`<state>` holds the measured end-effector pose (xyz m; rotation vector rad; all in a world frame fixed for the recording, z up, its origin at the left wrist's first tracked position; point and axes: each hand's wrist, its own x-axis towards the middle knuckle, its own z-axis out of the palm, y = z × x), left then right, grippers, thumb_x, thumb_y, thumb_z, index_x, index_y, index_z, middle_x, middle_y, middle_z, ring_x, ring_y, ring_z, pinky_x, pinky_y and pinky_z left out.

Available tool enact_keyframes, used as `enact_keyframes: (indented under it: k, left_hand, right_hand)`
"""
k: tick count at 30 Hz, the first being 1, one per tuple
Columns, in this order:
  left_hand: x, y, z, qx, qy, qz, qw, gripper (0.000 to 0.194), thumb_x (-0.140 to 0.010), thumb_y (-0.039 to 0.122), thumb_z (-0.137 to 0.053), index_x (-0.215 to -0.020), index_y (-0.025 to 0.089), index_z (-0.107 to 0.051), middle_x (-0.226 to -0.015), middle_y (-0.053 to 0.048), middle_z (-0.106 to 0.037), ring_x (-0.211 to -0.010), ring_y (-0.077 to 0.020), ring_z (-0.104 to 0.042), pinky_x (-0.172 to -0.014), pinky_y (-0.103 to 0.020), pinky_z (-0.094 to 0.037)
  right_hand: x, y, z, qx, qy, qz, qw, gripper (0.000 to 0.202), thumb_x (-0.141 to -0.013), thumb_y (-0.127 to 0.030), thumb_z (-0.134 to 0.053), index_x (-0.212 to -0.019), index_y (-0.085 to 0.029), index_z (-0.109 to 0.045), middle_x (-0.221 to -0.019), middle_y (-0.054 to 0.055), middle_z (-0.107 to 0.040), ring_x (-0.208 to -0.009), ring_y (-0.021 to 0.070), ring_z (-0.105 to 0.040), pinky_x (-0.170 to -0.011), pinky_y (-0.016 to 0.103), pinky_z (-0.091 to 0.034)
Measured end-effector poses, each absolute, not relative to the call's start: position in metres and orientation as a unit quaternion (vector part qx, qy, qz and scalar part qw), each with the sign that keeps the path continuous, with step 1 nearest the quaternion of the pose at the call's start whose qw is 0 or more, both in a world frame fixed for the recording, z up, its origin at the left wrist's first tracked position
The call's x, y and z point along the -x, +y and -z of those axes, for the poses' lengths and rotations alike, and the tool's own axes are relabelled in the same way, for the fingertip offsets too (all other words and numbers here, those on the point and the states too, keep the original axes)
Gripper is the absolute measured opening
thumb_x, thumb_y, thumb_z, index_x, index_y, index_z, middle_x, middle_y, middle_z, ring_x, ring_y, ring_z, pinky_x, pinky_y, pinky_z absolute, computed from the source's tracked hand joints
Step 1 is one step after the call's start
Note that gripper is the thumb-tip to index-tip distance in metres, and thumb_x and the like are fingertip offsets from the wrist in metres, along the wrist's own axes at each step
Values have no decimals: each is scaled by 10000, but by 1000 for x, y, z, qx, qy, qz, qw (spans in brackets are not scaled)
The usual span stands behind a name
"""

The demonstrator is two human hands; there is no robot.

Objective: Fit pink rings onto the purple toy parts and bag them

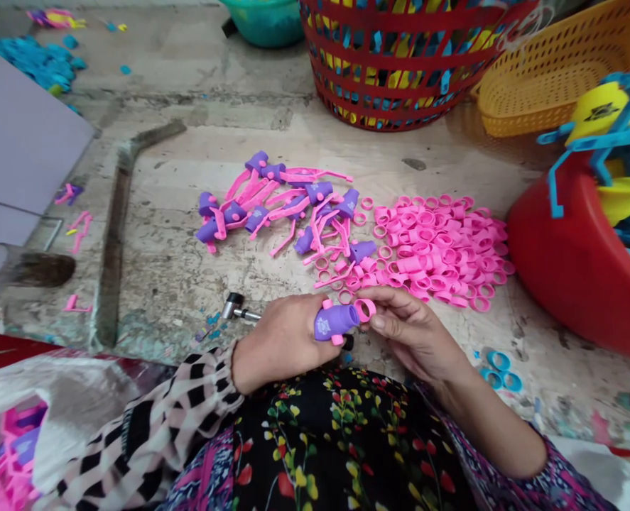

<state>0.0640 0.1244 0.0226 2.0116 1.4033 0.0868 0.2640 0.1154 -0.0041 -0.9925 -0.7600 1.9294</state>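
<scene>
My left hand (285,337) is closed around a purple plastic tube piece (337,321) with a white print and pink knobs on its sides. Between the thumb and fingers of my right hand (408,330) is a pink plastic ring (365,310), held right at the open end of the purple piece; I cannot tell whether they touch. Beyond my right hand lies a big heap of pink rings (442,248). Purple pieces with long pink arms (288,202) lie in a loose pile ahead of my hands. A small hammer (234,306) lies partly hidden behind my left hand.
A red basket (368,96) of yellow and blue parts stands at the back, beside an orange basket (533,92). At right is a red tub (560,241). Several blue rings (498,362) lie near my right forearm. A bent metal bar (113,241) lies left.
</scene>
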Motion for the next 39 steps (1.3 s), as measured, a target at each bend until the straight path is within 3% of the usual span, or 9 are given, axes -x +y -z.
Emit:
enact_keyframes:
  k: [22,39]
  left_hand:
    - [-65,126,-27,-782,545,21,302,196,-742,418,-563,-807,233,-568,-740,9,-665,-674,-210,-633,-558,-288,-353]
    - [-69,123,-25,-808,559,64,178,288,-749,452,-550,-905,212,-588,-828,-63,-717,-755,-297,-687,-619,-379,-497]
  right_hand:
    - [-265,115,13,384,-349,-748,414,239,-749,-214,-754,-976,-281,-724,-900,-18,-677,-802,100,-611,-769,222,-505]
    - [-264,117,18,392,-370,-739,405,236,-758,-202,-745,-978,-286,-722,-910,-18,-705,-836,108,-655,-798,248,-544]
